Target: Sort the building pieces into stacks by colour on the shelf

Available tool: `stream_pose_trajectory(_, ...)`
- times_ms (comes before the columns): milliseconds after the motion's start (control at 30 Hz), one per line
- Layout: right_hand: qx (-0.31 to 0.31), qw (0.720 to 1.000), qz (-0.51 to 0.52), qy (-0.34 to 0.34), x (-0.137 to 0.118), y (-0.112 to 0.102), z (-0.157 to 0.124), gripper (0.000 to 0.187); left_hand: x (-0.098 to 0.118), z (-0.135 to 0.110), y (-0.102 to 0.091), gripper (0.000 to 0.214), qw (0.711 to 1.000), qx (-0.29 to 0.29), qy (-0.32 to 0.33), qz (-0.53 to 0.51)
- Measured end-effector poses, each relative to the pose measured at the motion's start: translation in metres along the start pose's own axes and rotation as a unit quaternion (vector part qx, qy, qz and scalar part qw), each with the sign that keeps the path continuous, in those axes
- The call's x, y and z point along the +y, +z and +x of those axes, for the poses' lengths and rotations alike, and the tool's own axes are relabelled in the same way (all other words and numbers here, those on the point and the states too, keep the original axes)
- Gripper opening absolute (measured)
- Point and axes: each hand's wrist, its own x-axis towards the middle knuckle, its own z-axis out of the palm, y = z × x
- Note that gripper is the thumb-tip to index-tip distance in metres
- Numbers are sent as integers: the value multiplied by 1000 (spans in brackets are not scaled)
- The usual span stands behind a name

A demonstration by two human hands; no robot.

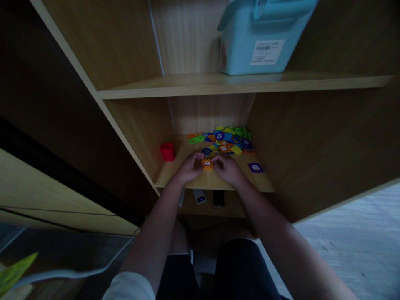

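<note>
An orange toy building piece [206, 165] with a pale label sits between my two hands, low over the middle shelf. My left hand [191, 167] grips its left side with bent fingers. From the right, my right hand [227, 168] holds the other side between thumb and fingers. Just behind them lies a heap of colourful interlocking pieces [229, 139] in green, yellow, blue, orange and purple. Apart from the heap, a purple piece [255, 167] with a pale label rests on the right. A red ribbed block [168, 152] stands at the left.
Above, a light-blue lidded box [259, 46] stands on the upper shelf [187, 85]. Wooden cabinet walls close in both sides. Below the middle shelf lie a white device with a small screen [200, 196], a cable and a dark flat object [218, 198]. My knees are under it.
</note>
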Motion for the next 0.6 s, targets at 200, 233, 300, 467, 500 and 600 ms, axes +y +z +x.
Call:
stream_pose_trajectory(200, 11, 1000, 8, 28, 4, 2, -1, 26, 9, 0, -3, 44, 999, 21, -11, 26)
stream_pose_trajectory(233, 10, 999, 12, 33, 5, 2, -1, 26, 10, 0, -4, 41, 999, 28, -16, 36)
stream_pose_trajectory(300, 10, 999, 22, 40, 5, 3, -1, 26, 13, -1, -5, 36, 998, 35, -24, 52)
stream_pose_trajectory(467, 9, 999, 33, 43, 3, 2, -1, 22, 14, -3, -5, 36, 999, 24, -19, 32)
stream_pose_trajectory(500, 7, 998, 34, 44, 3, 1, -1, 22, 14, -4, -5, 35, 999, 19, -19, 22)
stream_pose_trajectory(600, 4, 998, 41, 54, 1, 0, 0, 23, 12, -5, -6, 33, 1000, 8, -26, -2)
